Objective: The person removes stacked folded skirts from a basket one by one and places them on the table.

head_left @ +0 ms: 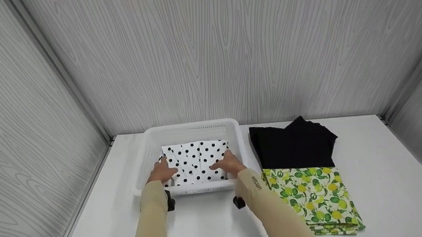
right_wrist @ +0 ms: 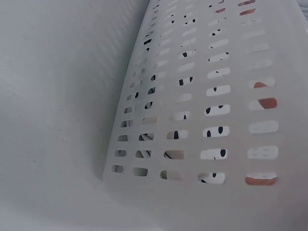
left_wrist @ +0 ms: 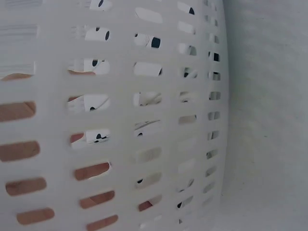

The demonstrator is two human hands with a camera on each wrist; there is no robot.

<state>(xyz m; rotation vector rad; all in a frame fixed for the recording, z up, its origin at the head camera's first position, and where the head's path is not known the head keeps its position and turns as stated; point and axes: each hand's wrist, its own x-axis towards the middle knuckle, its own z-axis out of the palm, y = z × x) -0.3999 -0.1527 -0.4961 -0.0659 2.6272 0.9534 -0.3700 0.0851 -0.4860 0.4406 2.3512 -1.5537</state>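
A folded white cloth with black dots (head_left: 196,162) lies inside a white plastic basket (head_left: 190,126). My left hand (head_left: 162,171) reaches over the near rim to the cloth's left edge, its thumb extended inward over the dots. At the right edge, my right hand (head_left: 231,163) mirrors it, thumb pointing toward the middle of the cloth. Both hands rest at the cloth with their fingers spread and partly hidden by its sides. Through the slots of the basket wall (left_wrist: 122,113) in the left wrist view, bits of hand and dotted cloth show; the right wrist view shows the same wall (right_wrist: 192,106).
Right of the basket, a black folded cloth (head_left: 295,145) lies toward the back of the white table (head_left: 379,179). In front of it is a folded lemon-print cloth (head_left: 315,197), layered at its near edge. Grey wood-grain panels (head_left: 205,57) enclose the table at the back and sides.
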